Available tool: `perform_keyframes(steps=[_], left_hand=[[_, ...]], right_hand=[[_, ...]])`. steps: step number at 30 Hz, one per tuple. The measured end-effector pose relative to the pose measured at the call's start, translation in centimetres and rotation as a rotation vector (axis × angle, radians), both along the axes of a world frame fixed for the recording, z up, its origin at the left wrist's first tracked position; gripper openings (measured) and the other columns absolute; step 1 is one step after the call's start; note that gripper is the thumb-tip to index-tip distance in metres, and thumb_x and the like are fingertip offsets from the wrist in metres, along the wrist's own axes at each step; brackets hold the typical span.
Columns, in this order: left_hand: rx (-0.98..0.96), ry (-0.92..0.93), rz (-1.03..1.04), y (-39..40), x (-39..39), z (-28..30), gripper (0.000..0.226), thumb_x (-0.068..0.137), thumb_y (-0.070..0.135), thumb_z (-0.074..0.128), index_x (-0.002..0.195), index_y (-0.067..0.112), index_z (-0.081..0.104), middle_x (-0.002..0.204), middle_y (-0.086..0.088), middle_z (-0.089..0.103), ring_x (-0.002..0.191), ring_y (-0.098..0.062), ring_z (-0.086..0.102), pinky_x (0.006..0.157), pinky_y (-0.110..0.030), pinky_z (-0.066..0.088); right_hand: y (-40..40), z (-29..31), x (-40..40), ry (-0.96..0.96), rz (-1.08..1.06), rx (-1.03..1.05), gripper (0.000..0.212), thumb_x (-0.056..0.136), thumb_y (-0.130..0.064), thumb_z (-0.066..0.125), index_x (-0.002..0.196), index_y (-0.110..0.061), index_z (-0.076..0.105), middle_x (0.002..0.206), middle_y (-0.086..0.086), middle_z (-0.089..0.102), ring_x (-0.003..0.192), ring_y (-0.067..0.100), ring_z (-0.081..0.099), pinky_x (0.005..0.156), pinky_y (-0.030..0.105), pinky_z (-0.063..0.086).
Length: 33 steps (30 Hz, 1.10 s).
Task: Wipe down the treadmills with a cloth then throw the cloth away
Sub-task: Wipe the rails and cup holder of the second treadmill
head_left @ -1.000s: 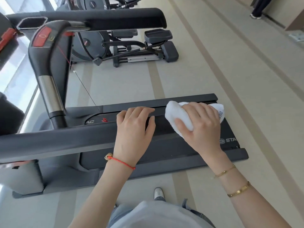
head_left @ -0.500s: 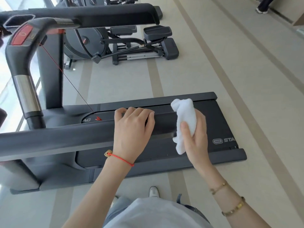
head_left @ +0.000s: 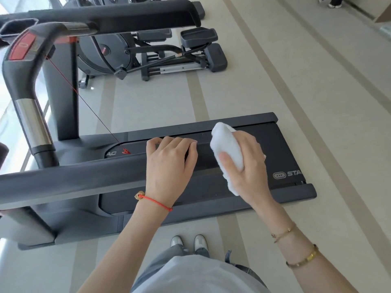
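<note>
Since a second ago, the cloth (head_left: 227, 148) has swung from lying flat under my palm to standing on edge, and my right hand (head_left: 246, 163) now grips it bunched, thumb on the near face and fingers wrapped behind. It hangs at the free end of the near handrail (head_left: 74, 176), above the treadmill (head_left: 296, 192) belt. My left hand (head_left: 170, 166) rests on the rail just beside it, fingers curled over the far edge, holding nothing. A red safety cord (head_left: 84, 102) runs from the console down to a clip on the deck, left of my left hand. I judge the risks as these: a loose fold of cloth could slip from my grip onto the belt, or a sweep leftward could snag the cord and pull its clip off.
</note>
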<state>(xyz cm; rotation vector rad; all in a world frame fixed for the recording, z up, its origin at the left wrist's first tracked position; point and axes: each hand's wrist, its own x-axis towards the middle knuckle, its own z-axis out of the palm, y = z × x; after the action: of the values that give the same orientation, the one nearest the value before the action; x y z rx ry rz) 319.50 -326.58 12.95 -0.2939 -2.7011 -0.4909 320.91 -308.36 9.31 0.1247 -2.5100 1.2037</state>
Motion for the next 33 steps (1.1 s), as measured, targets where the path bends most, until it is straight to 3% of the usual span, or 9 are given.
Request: perform_keyframes(steps=[5, 8, 14, 24, 33], left_hand=[[0.045, -0.005, -0.042, -0.5, 0.1, 0.0, 0.026, 0.1, 0.022, 0.046, 0.092, 0.021, 0.071, 0.089, 0.011, 0.072, 0.082, -0.017, 0.062, 0.093, -0.034, 0.033], [0.091, -0.004, -0.056, -1.5, 0.3, 0.2, 0.025, 0.099, 0.021, 0.046, 0.096, 0.021, 0.071, 0.094, 0.011, 0.072, 0.087, -0.015, 0.063, 0.096, -0.035, 0.035], [0.102, 0.044, 0.024, -5.5, 1.8, 0.3, 0.021, 0.097, 0.018, 0.051, 0.1, 0.02, 0.072, 0.097, 0.01, 0.072, 0.092, -0.017, 0.063, 0.097, -0.038, 0.037], [0.104, 0.062, 0.154, -13.6, 4.3, -0.1, 0.023, 0.097, 0.018, 0.05, 0.109, 0.018, 0.07, 0.108, 0.006, 0.07, 0.104, -0.018, 0.061, 0.106, -0.044, 0.035], [0.113, 0.059, 0.24, -23.9, 6.3, 0.3, 0.021, 0.096, 0.012, 0.056, 0.112, 0.015, 0.07, 0.112, 0.002, 0.069, 0.11, -0.021, 0.06, 0.108, -0.045, 0.034]], right_hand=[[-0.1, 2.5, -2.7, -0.035, 0.088, 0.245, 0.043, 0.089, -0.06, 0.045, 0.102, -0.025, 0.065, 0.098, -0.012, 0.062, 0.088, 0.01, 0.057, 0.074, 0.024, 0.037], [-0.6, 3.2, -3.7, -0.024, 0.146, 0.427, 0.05, 0.088, -0.063, 0.038, 0.102, -0.025, 0.066, 0.092, -0.01, 0.065, 0.084, 0.015, 0.059, 0.069, 0.024, 0.029], [-3.2, 3.5, -3.5, 0.112, 0.164, 0.64, 0.051, 0.093, -0.057, 0.038, 0.097, -0.015, 0.066, 0.084, 0.0, 0.065, 0.07, 0.028, 0.056, 0.069, 0.042, 0.045], [-12.9, 3.4, -2.4, 0.192, 0.248, 0.805, 0.06, 0.099, -0.059, 0.023, 0.104, -0.012, 0.061, 0.088, 0.004, 0.059, 0.071, 0.026, 0.051, 0.068, 0.039, 0.041], [-23.4, 2.9, -1.6, 0.267, 0.284, 0.858, 0.056, 0.101, -0.056, 0.024, 0.112, -0.011, 0.057, 0.099, 0.004, 0.06, 0.078, 0.024, 0.053, 0.071, 0.036, 0.04]])
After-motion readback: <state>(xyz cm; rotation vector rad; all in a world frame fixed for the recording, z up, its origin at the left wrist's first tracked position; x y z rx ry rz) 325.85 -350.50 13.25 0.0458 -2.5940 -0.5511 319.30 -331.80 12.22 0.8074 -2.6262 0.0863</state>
